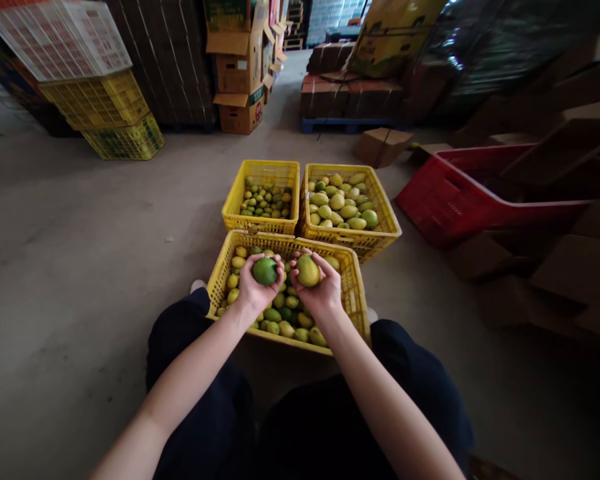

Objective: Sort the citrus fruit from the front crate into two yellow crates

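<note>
My left hand (261, 280) is closed around a dark green mango (265, 271). A yellow-green mango (308, 271) rests in my right hand (324, 288), with the fingers curled about it. Both hands are held side by side, palms up, over a yellow plastic crate (354, 287) between my legs. Many green and yellow mangoes (287, 313) lie in that crate, partly hidden by my hands and forearms. Behind it stand two more yellow crates: the left one (235, 200) holds smaller greenish fruit (266, 201), the right one (387, 217) larger pale yellow-green mangoes (343, 201).
A red crate (445, 193) with cardboard in it stands on the right, beside piled boxes (575, 267). Stacked white and yellow crates (105, 100) are at the far left. Cartons (237, 93) and a loaded blue pallet (330, 125) stand farther back on the concrete floor (95, 267).
</note>
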Motion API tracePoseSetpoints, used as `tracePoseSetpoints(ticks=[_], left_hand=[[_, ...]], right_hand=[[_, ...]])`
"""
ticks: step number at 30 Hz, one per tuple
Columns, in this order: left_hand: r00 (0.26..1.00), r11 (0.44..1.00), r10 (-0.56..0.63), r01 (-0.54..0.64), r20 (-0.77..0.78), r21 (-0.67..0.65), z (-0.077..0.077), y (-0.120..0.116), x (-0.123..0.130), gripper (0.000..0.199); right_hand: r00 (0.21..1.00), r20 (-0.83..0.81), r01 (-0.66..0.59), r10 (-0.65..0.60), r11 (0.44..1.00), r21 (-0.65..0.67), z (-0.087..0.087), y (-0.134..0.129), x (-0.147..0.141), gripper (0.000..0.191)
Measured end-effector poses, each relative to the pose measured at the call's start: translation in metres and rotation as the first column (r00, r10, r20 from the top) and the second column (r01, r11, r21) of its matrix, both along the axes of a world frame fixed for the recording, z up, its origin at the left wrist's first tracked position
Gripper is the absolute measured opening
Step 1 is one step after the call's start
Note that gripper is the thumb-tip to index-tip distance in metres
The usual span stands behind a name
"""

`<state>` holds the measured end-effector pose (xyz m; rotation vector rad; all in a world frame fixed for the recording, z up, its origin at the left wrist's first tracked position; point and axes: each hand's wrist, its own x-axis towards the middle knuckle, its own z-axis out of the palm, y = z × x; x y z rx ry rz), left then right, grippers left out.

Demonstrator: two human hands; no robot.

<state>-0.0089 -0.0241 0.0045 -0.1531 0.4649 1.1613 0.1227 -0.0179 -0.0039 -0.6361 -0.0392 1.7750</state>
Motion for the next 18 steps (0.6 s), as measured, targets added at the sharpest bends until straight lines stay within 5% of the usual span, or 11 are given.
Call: tracePoseSetpoints(ticks=[6, 18], left_hand=[[0.977, 0.975, 0.210, -0.211, -0.026, -0.064, -0.003, 0.007, 0.002, 0.016], [0.973, 0.970, 0.227, -0.222, -0.046, 0.099, -0.004, 0.010, -0.002, 0.035]], right_hand=[[0.998, -0.026, 0.062, -0.063, 0.997, -0.037, -0.001, 0.002, -0.006, 0.011], [0.991, -0.075, 0.102, -0.111, 0.989, -0.108, 0.000, -0.001, -0.011, 0.026]])
